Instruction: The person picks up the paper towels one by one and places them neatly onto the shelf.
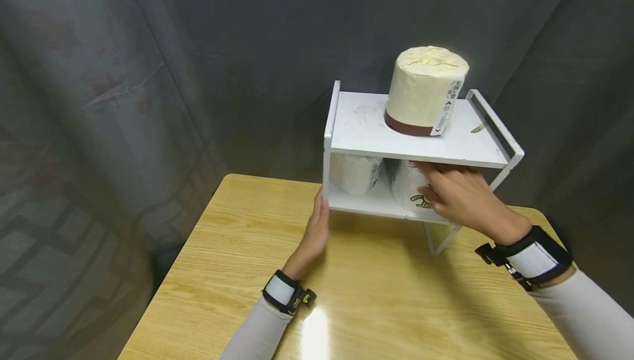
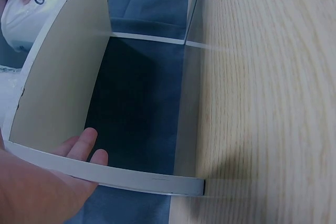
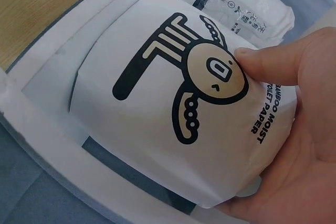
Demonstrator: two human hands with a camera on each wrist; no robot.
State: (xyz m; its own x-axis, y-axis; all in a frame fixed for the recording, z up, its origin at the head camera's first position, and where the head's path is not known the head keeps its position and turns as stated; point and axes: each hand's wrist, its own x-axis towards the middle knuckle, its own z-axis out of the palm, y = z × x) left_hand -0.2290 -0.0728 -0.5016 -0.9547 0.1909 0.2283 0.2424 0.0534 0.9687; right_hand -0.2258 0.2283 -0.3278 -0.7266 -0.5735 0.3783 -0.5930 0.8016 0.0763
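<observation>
A white two-tier shelf rack (image 1: 366,206) stands at the back of the table. My left hand (image 1: 315,228) grips its left side post; in the left wrist view the fingers (image 2: 84,145) curl over the white frame bar. On the lower tier my right hand (image 1: 460,195) holds a white pack of moist toilet paper (image 3: 157,87), printed with a cartoon animal. The thumb presses one side of it and the fingers reach behind, partly hidden. Left of that pack, a white wrapped roll (image 1: 358,175) sits on the same tier.
On the rack's upper tier stands a cream wrapped roll (image 1: 421,93) with a brown base band. The rack's raised side rails (image 1: 495,123) flank it. The wooden table (image 1: 238,261) extends toward me, and a grey curtain (image 1: 257,63) hangs behind.
</observation>
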